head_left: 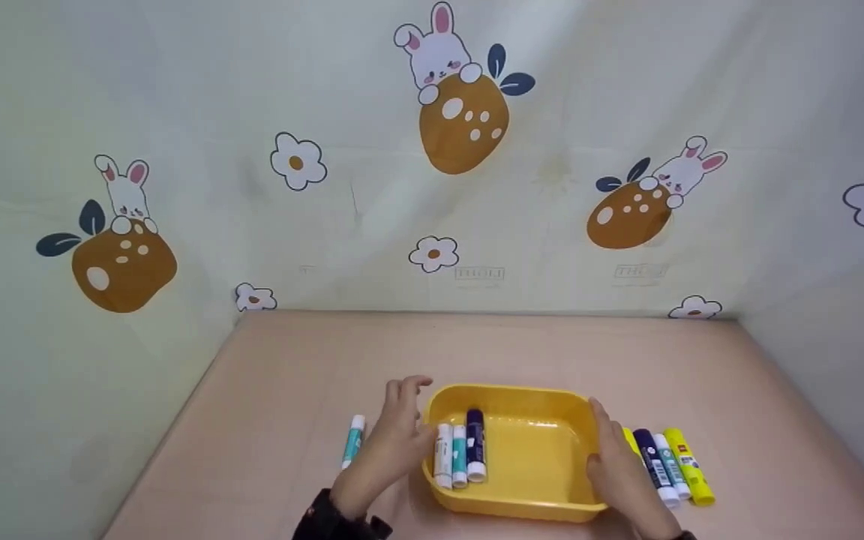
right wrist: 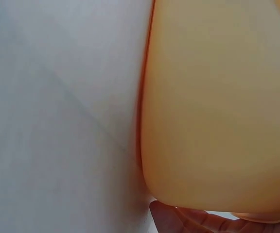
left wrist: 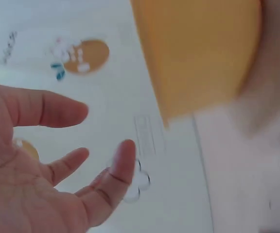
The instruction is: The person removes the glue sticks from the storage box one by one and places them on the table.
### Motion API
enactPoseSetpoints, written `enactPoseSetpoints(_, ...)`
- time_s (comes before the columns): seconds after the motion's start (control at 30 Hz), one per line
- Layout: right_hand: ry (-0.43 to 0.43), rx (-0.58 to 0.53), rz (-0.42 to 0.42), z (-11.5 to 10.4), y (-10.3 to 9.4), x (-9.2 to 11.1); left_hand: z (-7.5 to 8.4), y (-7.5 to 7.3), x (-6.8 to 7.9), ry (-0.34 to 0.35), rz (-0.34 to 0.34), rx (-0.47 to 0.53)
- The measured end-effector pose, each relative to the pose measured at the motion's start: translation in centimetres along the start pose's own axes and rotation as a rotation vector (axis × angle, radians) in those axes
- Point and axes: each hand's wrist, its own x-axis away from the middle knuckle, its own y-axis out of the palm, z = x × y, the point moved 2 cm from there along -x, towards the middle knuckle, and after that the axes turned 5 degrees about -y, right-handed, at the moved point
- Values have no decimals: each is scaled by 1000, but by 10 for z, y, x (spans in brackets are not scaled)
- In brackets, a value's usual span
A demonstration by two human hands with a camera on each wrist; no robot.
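A yellow plastic bin [head_left: 529, 506] stands on the table with a white glue stick [head_left: 443, 456], a teal one and a dark purple glue stick [head_left: 475, 446] side by side at its left end. My right hand [head_left: 623, 472] holds the bin's right end, thumb and fingers spread along the rim; in the right wrist view its fingers [right wrist: 213, 221] show under the bin's edge. Beside the left rim, my left hand [head_left: 394, 435] has its fingers loosely bent and parted. Nothing lies between them in the left wrist view, where the bin appears blurred above.
A teal glue stick [head_left: 355, 441] with a white cap lies left of the bin, near my left wrist. Several more, including a yellow glue stick [head_left: 689, 466] and a purple one [head_left: 655, 465], lie in a row right of my right hand. A patterned wall [head_left: 357, 247] backs the table.
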Motion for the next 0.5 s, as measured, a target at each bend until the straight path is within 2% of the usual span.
enactPoseSetpoints(0.1,6,-13,-1,0,1,-1,12,14,5,3,-81,28)
enactPoseSetpoints(0.17,11,-20,-1,0,1,-1,15,23,7,-3,-118,4)
enactPoseSetpoints(0.33,22,-34,-4,-1,1,-2,13,43,9,-43,-170,-137)
enactPoseSetpoints(0.5,19,-29,4,-1,0,-1,11,61,3,-82,-205,-240)
